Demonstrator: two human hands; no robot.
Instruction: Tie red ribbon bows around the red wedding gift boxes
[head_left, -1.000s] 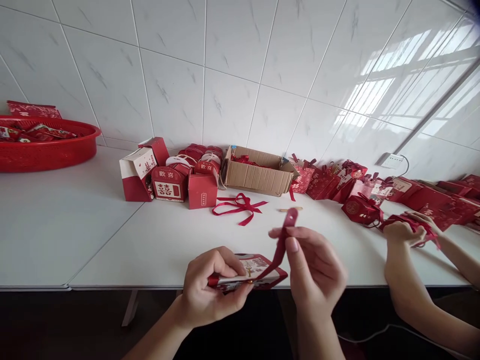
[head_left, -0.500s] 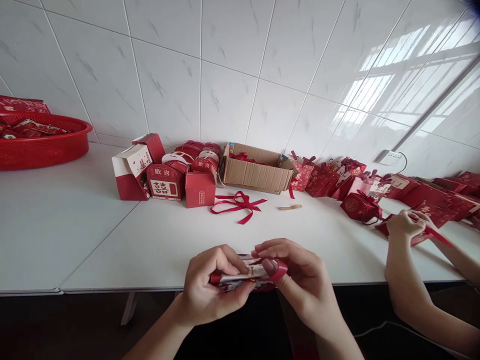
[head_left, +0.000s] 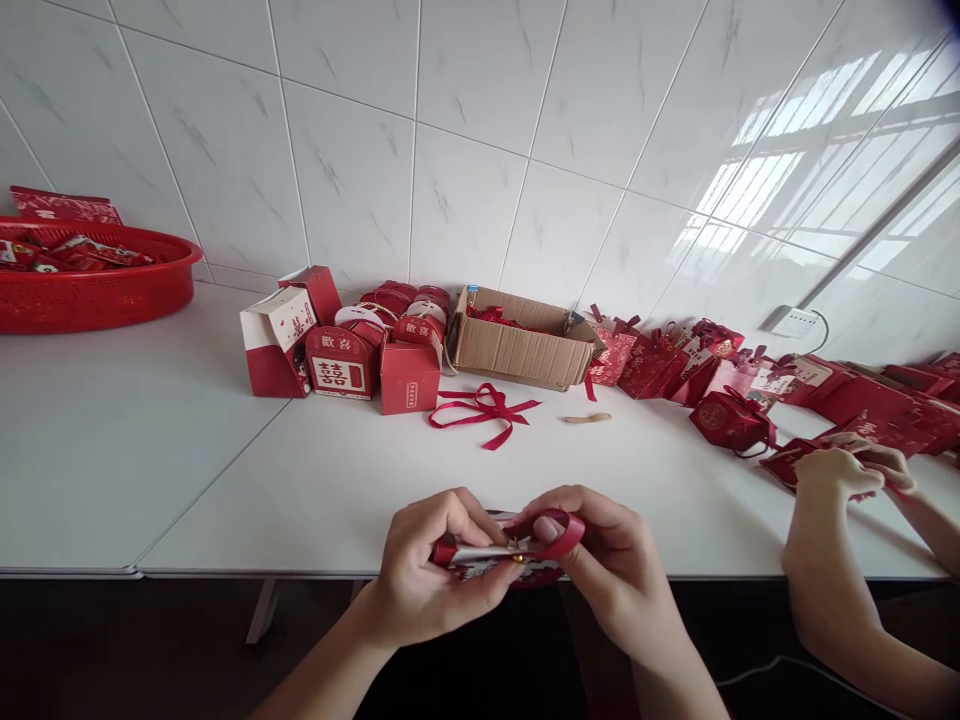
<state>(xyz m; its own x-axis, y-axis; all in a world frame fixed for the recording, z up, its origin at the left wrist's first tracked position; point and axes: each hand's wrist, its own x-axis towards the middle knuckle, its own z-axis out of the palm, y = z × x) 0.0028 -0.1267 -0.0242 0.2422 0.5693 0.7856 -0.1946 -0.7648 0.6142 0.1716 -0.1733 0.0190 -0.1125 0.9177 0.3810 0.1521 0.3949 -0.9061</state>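
Note:
At the table's front edge, my left hand point(head_left: 439, 565) pinches a small red-and-white gift box point(head_left: 480, 570) with a printed pattern. A loop of dark red ribbon point(head_left: 568, 538) curls over the box's right side, and my right hand point(head_left: 611, 555) is closed on it between thumb and fingers. A small gold-coloured bit shows at the middle of the box's upper edge, near my left thumb tip. My fingers cover much of the box. Beyond my hands, a loose red ribbon bow point(head_left: 491, 405) lies on the white table point(head_left: 360, 490).
Red gift boxes point(head_left: 341, 365) and an open cardboard box point(head_left: 521, 350) stand by the wall. A red basket point(head_left: 97, 295) of packets is at left. A tan strip point(head_left: 588, 418) lies mid-table. At right, another person's hands point(head_left: 847, 470) work near several red boxes point(head_left: 731, 420).
The view has shifted slightly, so everything sits a little further right. My right fingers have drawn in around the ribbon loop. The other person's hands have moved closer together over their box.

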